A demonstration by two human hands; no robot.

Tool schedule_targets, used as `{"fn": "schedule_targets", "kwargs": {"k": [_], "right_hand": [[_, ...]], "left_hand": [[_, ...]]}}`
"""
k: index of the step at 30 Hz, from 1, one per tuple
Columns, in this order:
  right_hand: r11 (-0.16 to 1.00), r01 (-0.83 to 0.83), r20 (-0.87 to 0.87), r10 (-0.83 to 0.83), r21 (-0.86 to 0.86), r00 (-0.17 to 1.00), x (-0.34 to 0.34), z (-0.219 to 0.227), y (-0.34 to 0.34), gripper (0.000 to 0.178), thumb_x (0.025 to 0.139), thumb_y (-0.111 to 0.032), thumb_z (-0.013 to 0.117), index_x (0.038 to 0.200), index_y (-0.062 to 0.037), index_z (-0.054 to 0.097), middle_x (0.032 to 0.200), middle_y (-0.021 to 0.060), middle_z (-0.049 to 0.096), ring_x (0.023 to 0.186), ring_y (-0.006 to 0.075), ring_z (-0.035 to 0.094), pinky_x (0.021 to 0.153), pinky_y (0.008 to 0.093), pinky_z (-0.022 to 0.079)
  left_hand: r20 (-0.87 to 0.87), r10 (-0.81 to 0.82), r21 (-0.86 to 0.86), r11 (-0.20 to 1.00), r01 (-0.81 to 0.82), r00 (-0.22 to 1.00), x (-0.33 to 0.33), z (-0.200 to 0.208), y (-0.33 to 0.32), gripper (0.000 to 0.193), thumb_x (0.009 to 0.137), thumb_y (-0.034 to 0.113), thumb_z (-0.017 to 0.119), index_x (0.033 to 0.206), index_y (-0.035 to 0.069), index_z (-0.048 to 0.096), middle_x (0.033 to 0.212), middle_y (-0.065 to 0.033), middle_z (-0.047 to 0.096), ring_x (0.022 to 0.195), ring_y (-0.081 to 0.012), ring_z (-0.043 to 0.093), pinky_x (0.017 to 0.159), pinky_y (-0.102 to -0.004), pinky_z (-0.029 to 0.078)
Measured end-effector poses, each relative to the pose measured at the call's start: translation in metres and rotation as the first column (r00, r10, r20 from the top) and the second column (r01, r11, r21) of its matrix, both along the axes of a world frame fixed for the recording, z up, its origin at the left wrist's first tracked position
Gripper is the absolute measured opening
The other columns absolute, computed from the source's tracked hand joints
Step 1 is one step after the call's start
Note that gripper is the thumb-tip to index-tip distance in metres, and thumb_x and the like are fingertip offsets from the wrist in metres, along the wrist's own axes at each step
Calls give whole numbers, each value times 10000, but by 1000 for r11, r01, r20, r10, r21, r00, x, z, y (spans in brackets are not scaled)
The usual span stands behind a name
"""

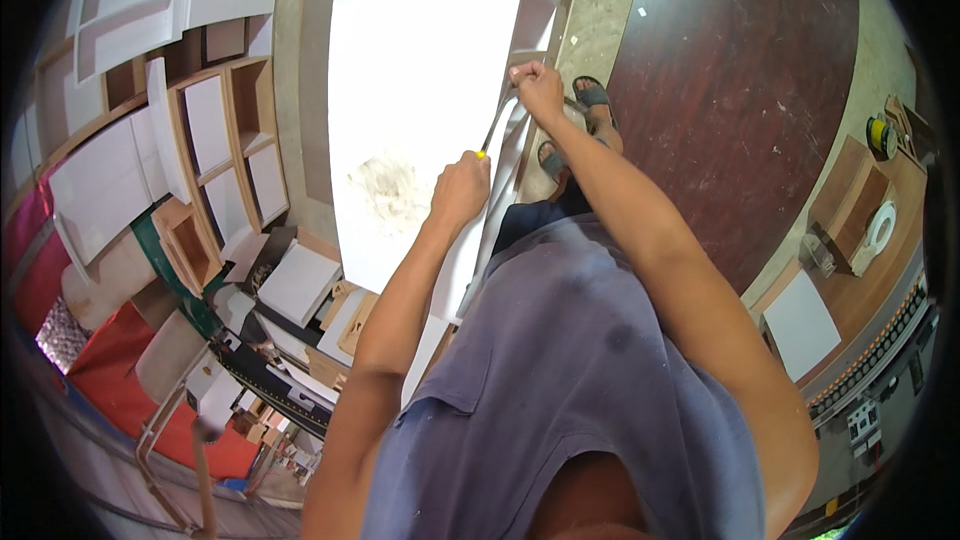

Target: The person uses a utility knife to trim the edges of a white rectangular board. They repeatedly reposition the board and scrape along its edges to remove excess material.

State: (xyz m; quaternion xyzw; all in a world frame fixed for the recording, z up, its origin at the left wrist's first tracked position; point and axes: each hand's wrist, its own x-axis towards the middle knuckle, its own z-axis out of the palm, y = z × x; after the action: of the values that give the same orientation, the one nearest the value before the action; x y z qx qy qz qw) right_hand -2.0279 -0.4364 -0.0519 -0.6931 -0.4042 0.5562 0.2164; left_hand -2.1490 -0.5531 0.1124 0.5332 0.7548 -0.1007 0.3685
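Left to right: wood-edged cabinet frames (240, 155) stand beyond the left edge of a white panel (430, 50); a dusty smudge (387, 192) marks its near part. At the panel's right edge, the left hand (462, 188) has its fingers closed around a yellow-ended slim tool (482, 154). A curved white strip (507, 118) lies beside that edge. The right hand (538, 90), farther along, has clenched fingers; what they grip cannot be told. Rightmost, a white roll (880, 227) rests on a table (872, 285).

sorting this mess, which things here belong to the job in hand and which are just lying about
In use, it seems:
yellow-tipped tool, in the left hand
white panel, right hand at its edge

Apparently just lying about:
yellow-and-black spool
white roll
small white board
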Motion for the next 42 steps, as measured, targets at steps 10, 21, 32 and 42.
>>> {"fn": "schedule_targets", "kwargs": {"k": [10, 21, 32, 42], "right_hand": [[992, -104, -1, 104, -70, 995, -9, 0, -32, 252, 815, -370, 674, 882, -134, 730, 862, 87, 726, 903, 292, 675, 951, 441, 412], [984, -155, -23, 153, -92, 988, -3, 10, -60, 223, 814, -358, 698, 879, -147, 731, 867, 50, 728, 931, 249, 663, 980, 480, 348], [996, -56, 79, 62, -75, 995, -13, 11, -65, 222, 840, -336, 672, 892, -130, 734, 869, 57, 728, 937, 254, 661, 1030, 534, 272], [989, -111, 104, 120, -94, 987, -16, 9, -82, 245, 843, -352, 664, 887, -118, 719, 831, 51, 732, 882, 253, 676, 1037, 514, 268]], "left_hand": [[1, 1, -28, 1000, -1, 1000, -5, 16, -19, 408, 997, 309, 435, 918, -62, 582, 806, -336, 630, 794, -512, 617, 734, -567, 480], [15, -51, 40, 998, 50, 999, -19, -1, -59, 395, 997, 304, 445, 917, -54, 591, 797, -322, 645, 780, -501, 636, 731, -568, 493], [-6, -48, 86, 995, 49, 999, -16, -22, -73, 401, 1002, 296, 447, 901, -68, 579, 774, -326, 629, 758, -499, 619, 722, -558, 480], [-34, -38, 15, 999, 38, 999, -16, -16, -94, 399, 1000, 308, 449, 919, -55, 593, 795, -327, 641, 791, -501, 628, 754, -558, 486]]}}
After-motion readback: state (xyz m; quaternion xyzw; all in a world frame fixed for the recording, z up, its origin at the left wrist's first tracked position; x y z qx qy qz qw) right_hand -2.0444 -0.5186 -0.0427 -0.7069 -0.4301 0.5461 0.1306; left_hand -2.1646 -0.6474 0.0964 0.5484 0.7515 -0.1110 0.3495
